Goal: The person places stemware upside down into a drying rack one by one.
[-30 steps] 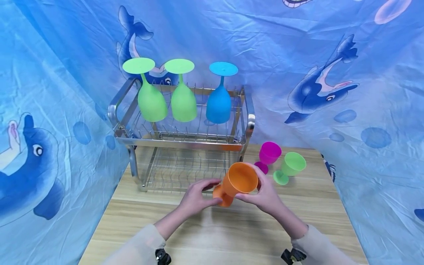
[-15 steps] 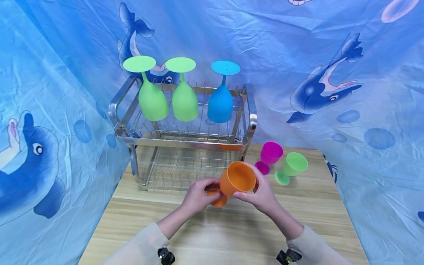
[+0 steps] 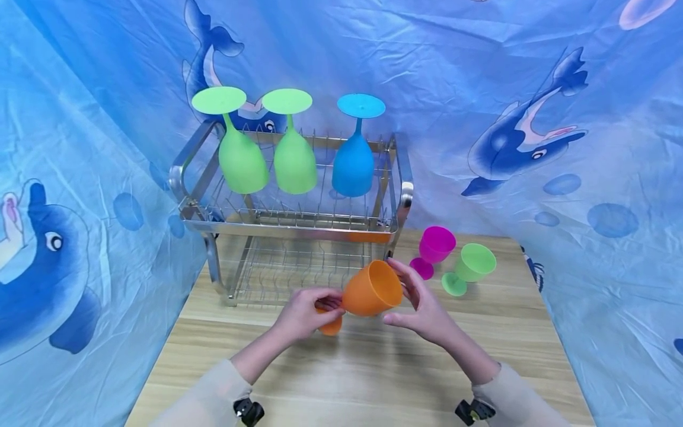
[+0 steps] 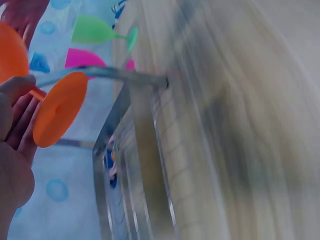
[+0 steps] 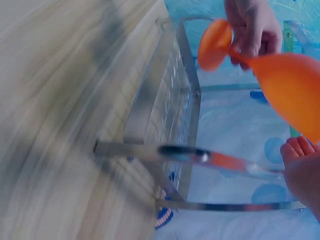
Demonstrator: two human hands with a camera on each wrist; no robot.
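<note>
A: Orange goblet (image 3: 363, 295), one. Position?
B: Above the surface (image 3: 341, 379), just nearer than the right half of the metal rack (image 3: 293, 228); tilted, mouth to the right.

A: Left hand (image 3: 301, 314)?
B: Grip closed by a pinch on the stem, base showing below the fingers.

A: Right hand (image 3: 424, 314)?
B: Grip loose, thumb and fingers spread beside the mouth; contact with the rim, cannot tell.

A: Rack, upper tier?
B: Three, upside down, left to right: first green goblet (image 3: 242, 163), second green goblet (image 3: 295, 166), blue goblet (image 3: 353, 166).

A: Right of the rack?
B: Two, upright on the surface: pink goblet (image 3: 437, 244); right of it, slightly nearer, third green goblet (image 3: 474, 265).
</note>
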